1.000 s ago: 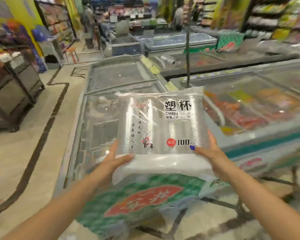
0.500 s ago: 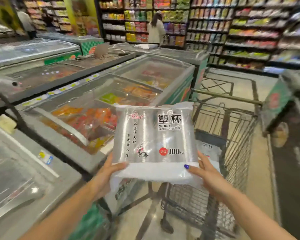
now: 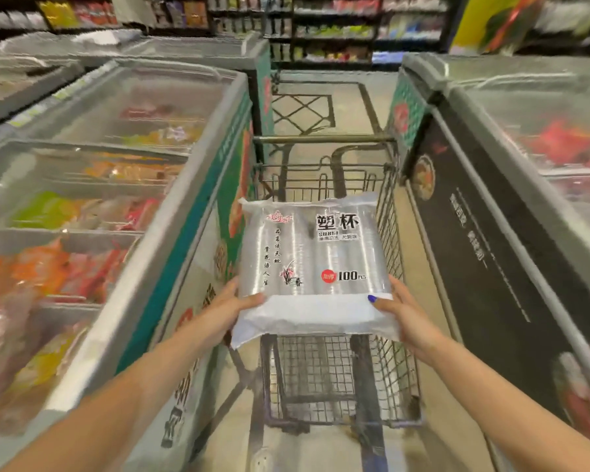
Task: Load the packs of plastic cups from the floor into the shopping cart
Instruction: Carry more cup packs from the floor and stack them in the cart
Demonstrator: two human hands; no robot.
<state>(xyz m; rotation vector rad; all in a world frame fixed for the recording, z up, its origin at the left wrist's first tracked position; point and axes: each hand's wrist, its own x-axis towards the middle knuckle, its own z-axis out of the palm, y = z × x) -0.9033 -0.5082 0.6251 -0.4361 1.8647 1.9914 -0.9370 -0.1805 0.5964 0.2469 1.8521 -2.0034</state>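
Fingers (image 3: 249, 301) of both hands hold cup pack (image 3: 312, 260) lengthwise above cart (image 3: 334, 376).

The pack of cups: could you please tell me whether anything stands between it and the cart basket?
Nothing visible does. Both hands, left and right, hold the pack above the open-topped cart, which stands between two freezers; the basket below looks unobstructed.

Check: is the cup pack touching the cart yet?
Cannot tell. In the head view the pack, held by left hand and right hand, overlaps the shopping cart; no gap or contact shows.
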